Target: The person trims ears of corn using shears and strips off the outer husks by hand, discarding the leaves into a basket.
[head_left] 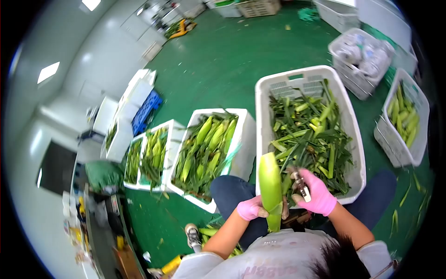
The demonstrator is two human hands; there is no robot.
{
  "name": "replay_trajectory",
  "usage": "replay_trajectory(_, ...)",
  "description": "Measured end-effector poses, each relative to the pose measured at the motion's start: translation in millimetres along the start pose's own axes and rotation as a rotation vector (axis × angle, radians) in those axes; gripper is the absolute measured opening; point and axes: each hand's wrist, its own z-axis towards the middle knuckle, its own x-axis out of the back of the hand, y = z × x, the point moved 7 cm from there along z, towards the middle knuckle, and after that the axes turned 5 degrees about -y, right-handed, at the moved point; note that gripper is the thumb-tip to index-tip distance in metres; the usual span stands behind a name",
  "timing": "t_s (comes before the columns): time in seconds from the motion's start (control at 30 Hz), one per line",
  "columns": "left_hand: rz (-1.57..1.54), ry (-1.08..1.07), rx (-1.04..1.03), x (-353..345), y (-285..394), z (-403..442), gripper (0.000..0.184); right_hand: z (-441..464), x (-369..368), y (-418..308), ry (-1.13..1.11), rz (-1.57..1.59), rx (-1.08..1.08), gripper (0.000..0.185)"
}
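Observation:
My left hand (251,209), in a pink fingerless glove, is closed around the lower part of a green ear of corn (270,181). The ear stands nearly upright before my chest, its husk on. In my right hand (318,194), gloved the same way, is a small metal hand tool (301,185) with a dark end. Blur hides its exact kind. The tool is just right of the ear, apart from its upper part. Beyond both hands, between my knees, is a large white plastic crate (261,116) full of cut husks and leaves (309,135).
White foam boxes (248,139) of unhusked corn stand to the left. On the right, a white basket (395,156) holds trimmed ears (403,116), and another basket (350,76) contains clear plastic bags or bottles. Loose leaves lie on the green floor (218,60). A cluttered shelf (100,228) is at lower left.

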Motion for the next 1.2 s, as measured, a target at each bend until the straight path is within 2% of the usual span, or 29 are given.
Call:
replay_trajectory(0.07,0.030,-0.061,0.003,-8.7,-2.2,-9.4,0.077,13.0,-21.0,12.1,-0.189,-0.094,-0.046,0.047)
replay_trajectory(0.13,-0.038,0.172,0.011,-13.9,-2.0,-42.9,0.077,18.1,-25.9,28.2,-0.164,0.010,-0.183,0.041)
replay_trajectory(0.2,-0.128,0.362,0.012,-17.0,-10.9,-104.4,0.077,39.8,3.9,34.5,-0.037,-0.224,0.018,0.037)
replay_trajectory(0.23,-0.043,0.419,-0.057,-9.3,-26.4,-145.1,0.077,50.0,26.7,30.6,0.060,-0.342,0.156,0.034)
replay_trajectory(0.27,-0.030,0.648,-0.090,-19.0,-33.8,-188.5,0.075,67.8,55.9,70.1,0.130,-0.198,-0.036,0.030)
replay_trajectory(0.33,0.061,1.192,-0.101,-33.7,-67.5,-283.2,0.077,88.1,130.2,117.0,0.344,-0.579,-0.263,0.036)
replay_trajectory(0.37,0.147,1.452,-0.091,-39.5,-96.9,-335.6,0.072,88.5,143.0,98.5,0.396,-0.874,-0.321,0.042)
replay_trajectory(0.4,0.166,1.688,0.115,-48.0,-144.7,-389.3,0.076,89.8,142.9,78.3,0.393,-1.071,-0.435,0.048)
replay_trajectory(0.43,0.200,1.913,0.152,-55.9,-210.0,-442.1,0.072,85.2,152.0,89.0,0.446,-1.098,-0.246,0.051)
replay_trajectory(0.47,0.267,2.091,0.473,-70.8,-269.0,-484.7,0.069,79.0,148.8,92.0,0.473,-1.095,-0.203,0.053)
replay_trajectory(0.5,0.282,2.273,0.658,-101.7,-301.3,-499.0,0.066,74.0,144.3,99.0,0.494,-1.085,-0.157,0.054)
replay_trajectory(0.57,0.087,2.326,1.146,-144.0,-361.3,-516.8,0.064,58.2,123.5,115.8,0.367,-1.018,-0.043,0.054)
replay_trajectory(0.63,-0.025,2.336,1.445,-164.1,-395.7,-528.9,0.072,37.2,95.8,128.3,0.244,-0.837,-0.031,0.049)
replay_trajectory(0.7,0.302,2.373,1.392,-137.1,-365.6,-526.9,0.074,14.3,73.0,135.4,0.009,-0.448,-0.393,0.039)
replay_trajectory(0.73,0.471,2.383,1.350,-114.0,-329.5,-517.6,0.075,-3.2,73.0,165.9,0.007,-0.202,-0.562,0.034)
replay_trajectory(0.77,0.839,2.412,1.150,-78.8,-289.4,-508.4,0.069,-20.0,67.3,186.1,0.004,0.046,-0.731,0.030)
replay_trajectory(0.8,0.904,2.363,0.746,-29.2,-248.9,-514.2,0.068,-22.5,68.6,198.9,-0.043,0.042,-0.791,0.024)
replay_trajectory(0.83,1.274,2.330,0.371,13.7,-196.0,-506.2,0.058,-11.7,62.9,195.3,-0.131,0.037,-0.908,0.020)
replay_trajectory(0.87,1.437,2.163,0.182,45.7,-115.9,-487.1,0.047,-1.8,56.9,190.1,-0.231,0.026,-1.021,0.017)
replay_trajectory(0.9,1.495,2.103,0.141,86.4,-50.7,-475.0,0.039,14.1,44.4,178.3,-0.378,0.009,-1.190,0.016)
replay_trajectory(0.93,1.539,2.099,0.058,117.5,6.3,-461.7,0.034,17.4,65.6,274.9,-0.365,0.369,-1.093,0.021)
replay_trajectory(0.97,1.554,2.124,-0.069,158.3,45.9,-458.9,0.029,23.8,45.1,259.7,-0.283,0.466,-1.252,0.020)
replay_trajectory(1.03,1.488,2.155,-0.039,246.6,107.8,-457.2,0.020,60.1,-19.3,193.8,-0.277,0.701,-0.947,0.019)
replay_trajectory(1.07,1.297,2.186,0.228,305.9,113.1,-466.5,0.026,79.9,-14.3,215.6,-0.137,0.862,-0.762,0.023)
replay_trajectory(1.1,1.047,2.129,0.462,352.1,113.1,-469.6,0.043,99.4,-3.9,233.7,0.006,1.007,-0.562,0.027)
replay_trajectory(1.13,0.947,2.094,0.544,354.2,125.9,-452.9,0.055,119.2,5.2,209.5,0.091,1.028,-0.388,0.033)
replay_trajectory(1.17,0.848,2.054,0.633,350.1,133.3,-441.6,0.068,131.8,15.0,177.8,0.042,1.017,-0.256,0.039)
replay_trajectory(1.2,0.849,1.964,0.678,351.7,139.5,-433.0,0.075,135.2,30.5,162.0,0.088,1.019,-0.192,0.042)
